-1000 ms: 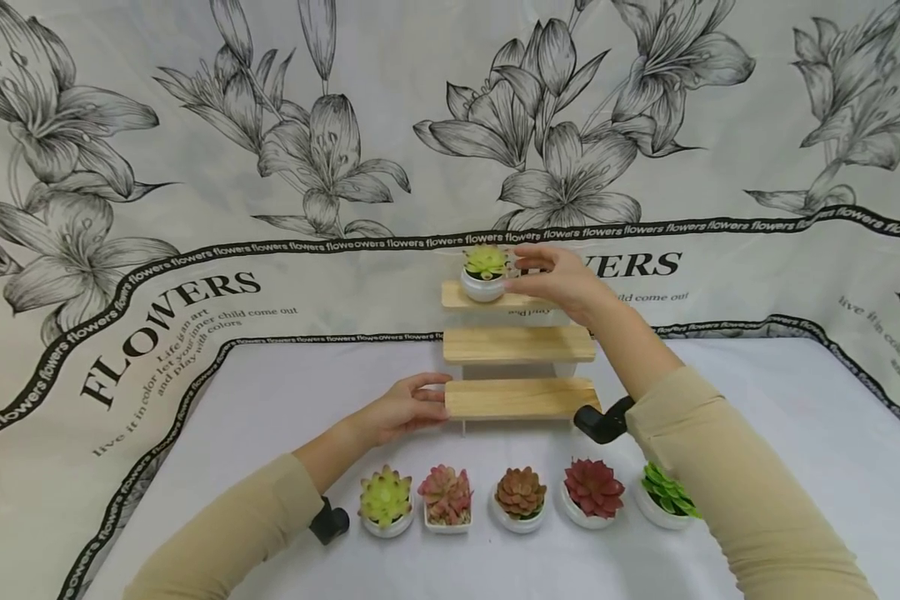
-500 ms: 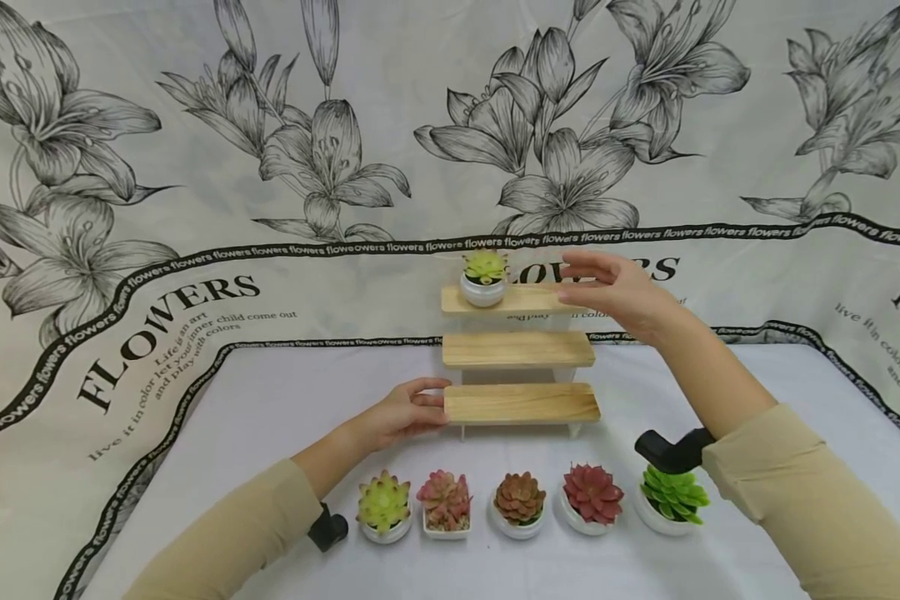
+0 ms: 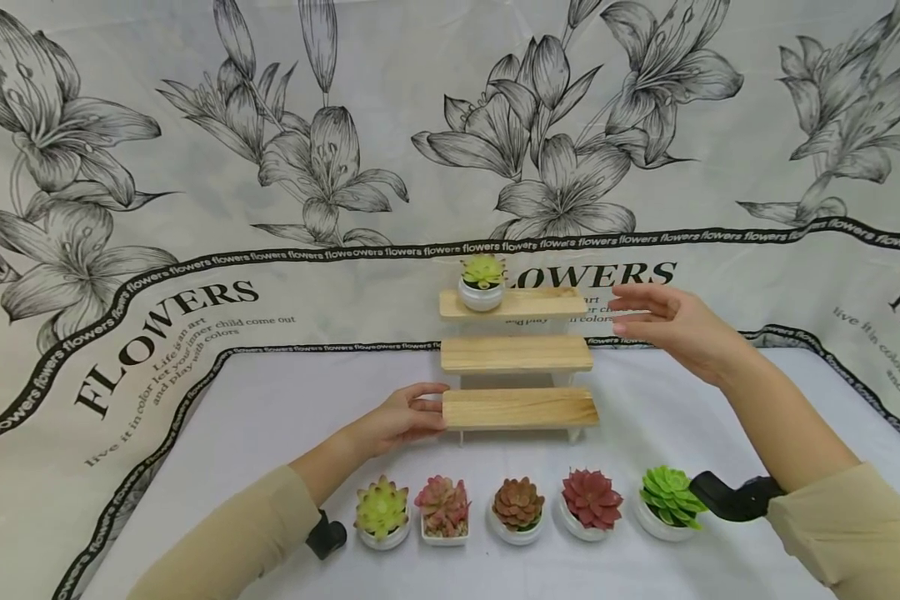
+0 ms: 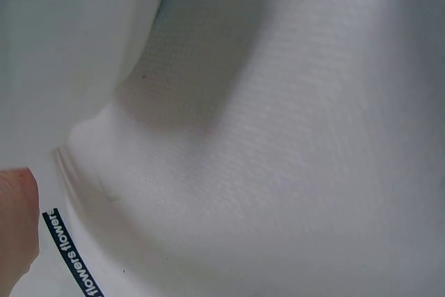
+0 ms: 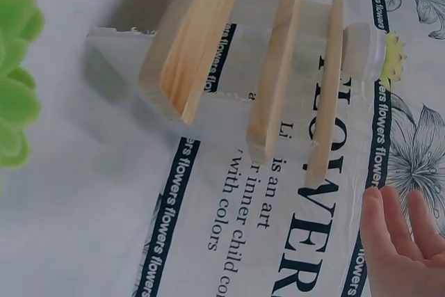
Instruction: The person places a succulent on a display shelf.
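A three-tier plant stand with wooden shelves and clear supports stands mid-table. My left hand holds the left end of its lowest shelf; some fingertips are hidden at the edge. In the left wrist view only a fingertip shows. On the top shelf's left part sits a potted yellow-green succulent in a round white pot. Right of that shelf my right hand hangs in the air, fingers extended, holding nothing. In the right wrist view, that hand is apart from the stand.
In front of the stand runs a row of white-potted succulents: yellow-green, pink, brown, dark red and bright green. Behind the white-covered table hangs a flower-printed cloth.
My right hand has let go of the yellow-green succulent on the top shelf and drawn away to the right. The left hand has stayed at the lowest shelf.
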Motion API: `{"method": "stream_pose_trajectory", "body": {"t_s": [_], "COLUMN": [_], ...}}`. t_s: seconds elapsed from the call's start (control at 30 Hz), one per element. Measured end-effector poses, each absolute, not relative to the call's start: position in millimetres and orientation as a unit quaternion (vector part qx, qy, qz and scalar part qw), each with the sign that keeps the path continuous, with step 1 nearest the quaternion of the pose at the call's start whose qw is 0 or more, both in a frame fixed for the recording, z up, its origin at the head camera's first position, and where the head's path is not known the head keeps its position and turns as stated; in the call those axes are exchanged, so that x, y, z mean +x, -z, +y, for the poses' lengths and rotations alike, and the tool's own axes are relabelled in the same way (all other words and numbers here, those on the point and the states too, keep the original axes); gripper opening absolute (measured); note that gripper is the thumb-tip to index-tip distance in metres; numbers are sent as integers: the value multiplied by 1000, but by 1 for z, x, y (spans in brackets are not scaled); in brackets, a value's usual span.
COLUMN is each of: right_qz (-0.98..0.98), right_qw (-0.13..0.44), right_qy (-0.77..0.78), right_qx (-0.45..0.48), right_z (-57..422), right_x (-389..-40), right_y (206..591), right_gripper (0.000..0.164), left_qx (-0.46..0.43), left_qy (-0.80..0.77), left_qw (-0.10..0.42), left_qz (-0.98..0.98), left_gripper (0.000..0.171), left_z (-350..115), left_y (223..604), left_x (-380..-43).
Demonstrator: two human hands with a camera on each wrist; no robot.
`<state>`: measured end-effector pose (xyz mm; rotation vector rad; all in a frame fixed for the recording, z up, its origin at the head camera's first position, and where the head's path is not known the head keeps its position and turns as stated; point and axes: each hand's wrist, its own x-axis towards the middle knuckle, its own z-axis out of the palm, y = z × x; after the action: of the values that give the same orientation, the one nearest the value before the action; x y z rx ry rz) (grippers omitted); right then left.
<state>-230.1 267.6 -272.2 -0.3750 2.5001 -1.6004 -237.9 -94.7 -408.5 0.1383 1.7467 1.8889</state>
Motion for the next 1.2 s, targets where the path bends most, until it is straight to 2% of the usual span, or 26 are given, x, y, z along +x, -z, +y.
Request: {"method": "stream_pose_trajectory", "body": {"t_s": [0.27, 0.77, 1.2], "right_qz": [823, 816, 792], "right_qw": [82, 101, 121], "right_qy": [544, 542, 556], "right_qx": [-142, -172, -222], "right_z": [291, 319, 344], "right_x": [-218, -198, -184], "right_y": [289, 318, 335], "right_gripper": [45, 44, 52], "left_qx": [52, 52, 48], "left_qy": [-707, -706, -705], "left_qw": [279, 279, 277], "left_qz": [648, 649, 651], "left_gripper": [59, 61, 61], "left_z": [-94, -94, -93], "left_y": [409, 411, 410], "left_x": [-235, -237, -239]}}
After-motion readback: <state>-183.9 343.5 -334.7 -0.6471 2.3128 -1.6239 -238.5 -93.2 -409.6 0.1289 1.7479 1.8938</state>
